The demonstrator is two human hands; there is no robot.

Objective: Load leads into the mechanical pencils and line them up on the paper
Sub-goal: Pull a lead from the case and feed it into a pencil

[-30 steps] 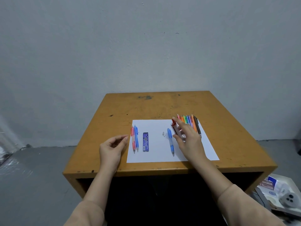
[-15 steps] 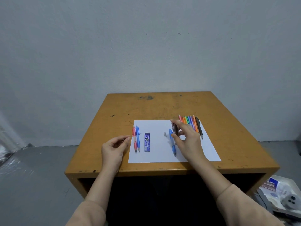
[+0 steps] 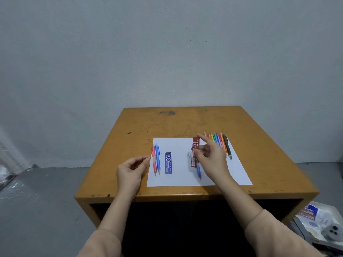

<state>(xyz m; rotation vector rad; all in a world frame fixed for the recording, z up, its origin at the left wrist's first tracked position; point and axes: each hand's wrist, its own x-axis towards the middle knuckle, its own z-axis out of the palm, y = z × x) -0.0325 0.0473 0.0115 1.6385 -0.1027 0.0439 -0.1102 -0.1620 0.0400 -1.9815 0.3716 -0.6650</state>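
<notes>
A white sheet of paper lies on a yellow-brown table. A red pencil and a blue pencil lie side by side at its left, beside a dark blue lead case. My left hand pinches a thin lead that points right across those two pencils. My right hand holds a red lead case upright above the paper. Under it lies another blue pencil, partly hidden. A small white cap lies next to the case. A row of coloured pencils lies at the paper's far right.
A white tray with boxes and a round grey object sits on the floor at the lower right. A grey wall stands behind the table.
My right hand has picked the red lead case up from beside the coloured pencils and raised it over the blue pencil. My left hand stays in place with the lead.
</notes>
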